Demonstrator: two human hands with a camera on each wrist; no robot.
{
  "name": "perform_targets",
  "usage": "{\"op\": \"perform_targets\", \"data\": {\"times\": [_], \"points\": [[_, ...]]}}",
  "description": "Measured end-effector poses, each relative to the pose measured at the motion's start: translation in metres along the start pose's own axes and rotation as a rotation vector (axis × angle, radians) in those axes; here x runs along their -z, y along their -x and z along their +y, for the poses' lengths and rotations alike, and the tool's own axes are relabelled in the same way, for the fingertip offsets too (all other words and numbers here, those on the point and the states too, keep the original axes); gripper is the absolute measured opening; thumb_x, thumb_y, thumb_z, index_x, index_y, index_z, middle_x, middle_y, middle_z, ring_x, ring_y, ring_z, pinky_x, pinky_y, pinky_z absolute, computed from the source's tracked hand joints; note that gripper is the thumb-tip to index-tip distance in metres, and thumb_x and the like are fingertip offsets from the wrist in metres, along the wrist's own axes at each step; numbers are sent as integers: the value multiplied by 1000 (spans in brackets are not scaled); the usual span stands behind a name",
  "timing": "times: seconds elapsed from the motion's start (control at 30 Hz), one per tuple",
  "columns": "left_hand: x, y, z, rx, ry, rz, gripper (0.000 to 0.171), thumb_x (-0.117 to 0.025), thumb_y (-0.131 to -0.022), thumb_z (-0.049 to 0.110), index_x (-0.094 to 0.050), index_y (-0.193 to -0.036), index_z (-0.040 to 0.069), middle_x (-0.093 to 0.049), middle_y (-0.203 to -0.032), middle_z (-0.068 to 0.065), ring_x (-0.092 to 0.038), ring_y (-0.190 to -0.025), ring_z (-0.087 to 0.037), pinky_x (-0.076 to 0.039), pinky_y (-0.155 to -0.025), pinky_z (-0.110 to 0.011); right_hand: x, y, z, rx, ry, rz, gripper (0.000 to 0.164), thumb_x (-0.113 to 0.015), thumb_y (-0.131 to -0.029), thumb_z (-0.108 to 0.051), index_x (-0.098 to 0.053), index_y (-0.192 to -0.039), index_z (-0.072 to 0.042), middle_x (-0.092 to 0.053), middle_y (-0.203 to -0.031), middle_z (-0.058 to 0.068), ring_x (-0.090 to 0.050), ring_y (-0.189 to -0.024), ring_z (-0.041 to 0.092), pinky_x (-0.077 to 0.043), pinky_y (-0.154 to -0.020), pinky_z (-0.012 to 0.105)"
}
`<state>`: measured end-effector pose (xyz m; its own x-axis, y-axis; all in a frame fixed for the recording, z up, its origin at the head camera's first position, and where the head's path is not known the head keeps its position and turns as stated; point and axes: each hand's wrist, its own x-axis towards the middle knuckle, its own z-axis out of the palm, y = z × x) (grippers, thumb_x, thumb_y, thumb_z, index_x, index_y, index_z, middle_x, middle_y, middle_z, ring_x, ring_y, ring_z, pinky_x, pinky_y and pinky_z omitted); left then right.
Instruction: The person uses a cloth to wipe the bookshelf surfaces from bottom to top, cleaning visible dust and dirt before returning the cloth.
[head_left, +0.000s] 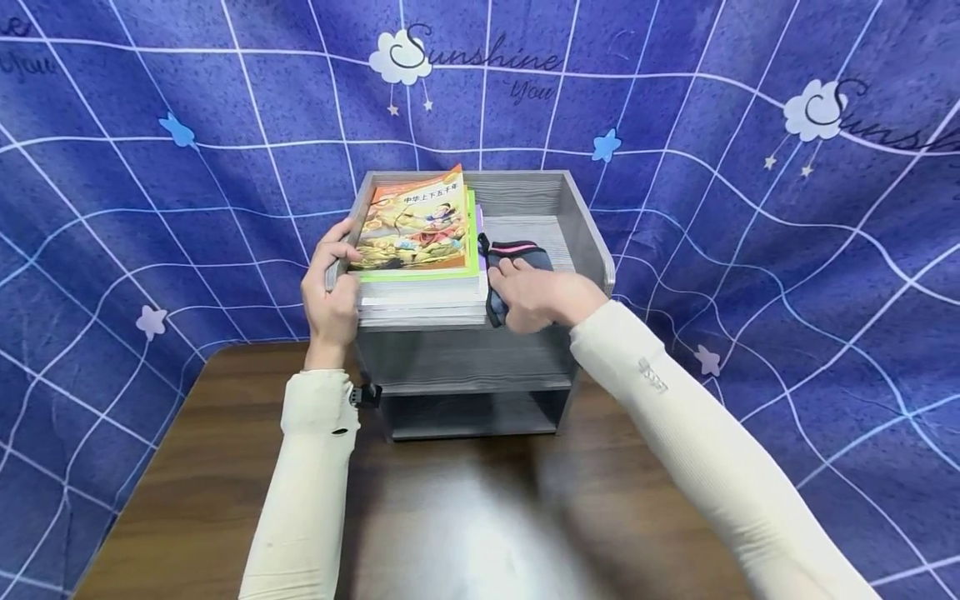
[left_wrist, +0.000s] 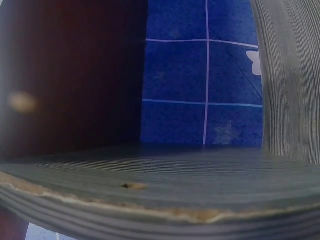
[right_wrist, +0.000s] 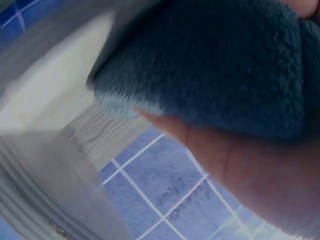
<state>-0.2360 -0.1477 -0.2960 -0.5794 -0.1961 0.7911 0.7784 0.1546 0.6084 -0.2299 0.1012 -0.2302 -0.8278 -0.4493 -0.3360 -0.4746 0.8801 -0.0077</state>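
Note:
In the head view, a grey wood-grain shelf unit (head_left: 465, 358) holds a stack of books on its top left; an orange picture-covered book (head_left: 420, 229) lies uppermost. My left hand (head_left: 328, 287) grips the unit's left side wall beside the stack, fingers curled over its edge. To the right of the books, my right hand (head_left: 536, 293) holds a dark blue pouch (head_left: 540, 257) with a pink stripe along its top. Up close in the right wrist view, the pouch (right_wrist: 210, 70) looks fuzzy, with a finger or thumb (right_wrist: 225, 160) pressed along its edge.
Below the top, the unit has open compartments, one with a lower board (head_left: 472, 433). It stands on a brown wooden table (head_left: 225, 467) before a blue gridded curtain (head_left: 262, 108). The left wrist view shows a grey board (left_wrist: 200, 175) with a chipped front edge.

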Motion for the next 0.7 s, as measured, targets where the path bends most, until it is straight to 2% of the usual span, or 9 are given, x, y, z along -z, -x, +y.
{"op": "perform_targets", "data": {"times": [0.2, 0.37, 0.47, 0.6, 0.7], "points": [[2, 0, 1, 9, -3, -5, 25, -40, -71, -6, -54, -88, -17, -56, -133, -33, -48, -130, -42, -38, -107, -33, -22, 18, -18, -33, 34, 157, 89, -64, -85, -20, -18, -157, 7, -19, -162, 27, -17, -149, 41, -31, -110, 60], [3, 3, -1, 24, -10, -13, 26, -39, -71, -7, -54, -90, -17, -55, -135, -31, -48, -132, -40, -37, -107, -32, -43, 31, -25, -26, 85, 306, 82, -68, -84, -21, -31, -153, 4, -32, -157, 25, -29, -145, 40, -37, -104, 62], [4, 3, -1, 18, -8, -26, 27, -39, -71, -8, -54, -91, -17, -54, -136, -32, -47, -132, -41, -36, -108, -33, -48, 40, -24, -2, 82, 330, 80, -68, -83, -16, -34, -153, 3, -33, -157, 24, -30, -145, 39, -36, -105, 63], [4, 3, -1, 15, 1, -33, 27, -38, -71, -8, -53, -92, -18, -53, -137, -33, -46, -133, -40, -36, -108, -32, -41, 54, -15, 88, -25, 306, 75, -63, -82, -3, -37, -153, 2, -35, -157, 24, -29, -146, 38, -31, -111, 59], [4, 2, -1, 16, 13, -34, 28, -38, -71, -8, -53, -92, -17, -52, -137, -33, -45, -134, -40, -35, -109, -32, -22, 62, -4, 163, -123, 350, 56, -59, -81, 6, -57, -136, -5, -61, -130, 19, -55, -123, 34, -43, -103, 50]]}}
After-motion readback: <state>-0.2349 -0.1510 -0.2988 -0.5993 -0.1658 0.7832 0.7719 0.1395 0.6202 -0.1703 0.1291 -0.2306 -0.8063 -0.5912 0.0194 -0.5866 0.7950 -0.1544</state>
